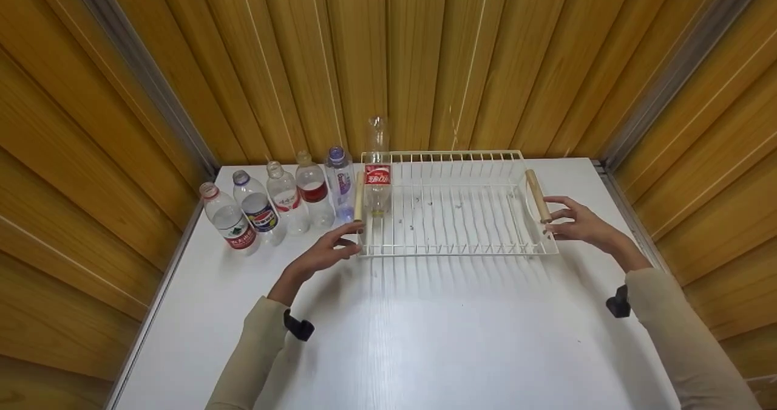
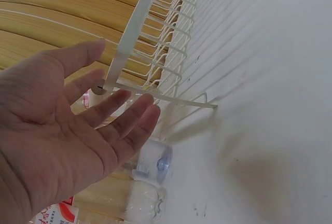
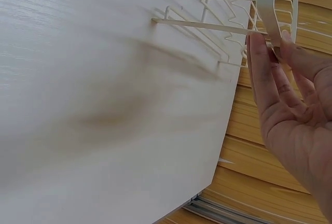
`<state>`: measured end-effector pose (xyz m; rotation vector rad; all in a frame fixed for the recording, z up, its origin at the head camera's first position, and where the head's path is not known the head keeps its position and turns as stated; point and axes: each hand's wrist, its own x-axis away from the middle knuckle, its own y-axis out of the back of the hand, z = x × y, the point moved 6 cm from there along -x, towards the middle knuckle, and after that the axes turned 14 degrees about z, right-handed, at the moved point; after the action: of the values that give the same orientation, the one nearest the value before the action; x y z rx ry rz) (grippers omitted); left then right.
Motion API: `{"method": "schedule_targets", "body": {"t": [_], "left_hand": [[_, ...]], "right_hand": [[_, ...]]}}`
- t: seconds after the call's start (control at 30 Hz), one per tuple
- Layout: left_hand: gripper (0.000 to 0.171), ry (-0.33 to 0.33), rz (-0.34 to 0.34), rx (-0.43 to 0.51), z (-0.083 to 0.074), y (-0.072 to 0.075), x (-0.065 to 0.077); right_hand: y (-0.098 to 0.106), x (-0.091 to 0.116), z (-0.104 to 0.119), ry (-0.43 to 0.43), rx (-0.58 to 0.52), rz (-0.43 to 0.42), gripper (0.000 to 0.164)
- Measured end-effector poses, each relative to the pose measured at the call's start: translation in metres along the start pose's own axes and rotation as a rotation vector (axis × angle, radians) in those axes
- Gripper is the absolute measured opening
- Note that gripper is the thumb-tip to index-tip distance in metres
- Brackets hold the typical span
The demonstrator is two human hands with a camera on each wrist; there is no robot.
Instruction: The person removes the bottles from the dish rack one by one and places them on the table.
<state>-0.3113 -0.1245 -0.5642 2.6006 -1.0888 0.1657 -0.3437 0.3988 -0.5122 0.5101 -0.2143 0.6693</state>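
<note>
A white wire basket [image 1: 467,254] with wooden handles at both ends sits on the white table. Inside its left end an empty clear bottle with a red label [image 1: 377,175] stands upright. My left hand [image 1: 329,249] is at the basket's front left corner, below the left handle [image 1: 359,196]. Its fingers are spread and loosely bent in the left wrist view, close to the rim [image 2: 129,32]. With thumb and fingers on either side of the front right corner, my right hand [image 1: 576,223] pinches the basket by the right handle [image 1: 538,195]; the right wrist view shows this hand [image 3: 298,89] closely.
Left of the basket several empty plastic bottles stand in a slanting row, from a red-labelled one [image 1: 227,217] to a purple-tinted one [image 1: 341,185] near the handle. Yellow wood-look panels [image 1: 419,64] rise behind the table [image 1: 419,349] and on both sides.
</note>
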Motion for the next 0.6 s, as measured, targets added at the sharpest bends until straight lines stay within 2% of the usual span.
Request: {"method": "schedule_targets", "body": {"t": [0.1,0.37,0.6], "left_hand": [[0.06,-0.021,0.003,0.01,0.0032,-0.003,-0.0044],[0.056,-0.039,-0.015,0.032,0.005,-0.005,-0.0049],[0.054,-0.047,-0.037,0.03,0.007,-0.0047,-0.0071]], "right_hand": [[-0.0005,0.0008,-0.0013,0.019,-0.021,0.004,0.079],[0.0012,0.0006,-0.0018,-0.015,-0.001,0.017,0.079],[0.0068,-0.0002,0.0059,-0.059,0.151,0.015,0.074]]}}
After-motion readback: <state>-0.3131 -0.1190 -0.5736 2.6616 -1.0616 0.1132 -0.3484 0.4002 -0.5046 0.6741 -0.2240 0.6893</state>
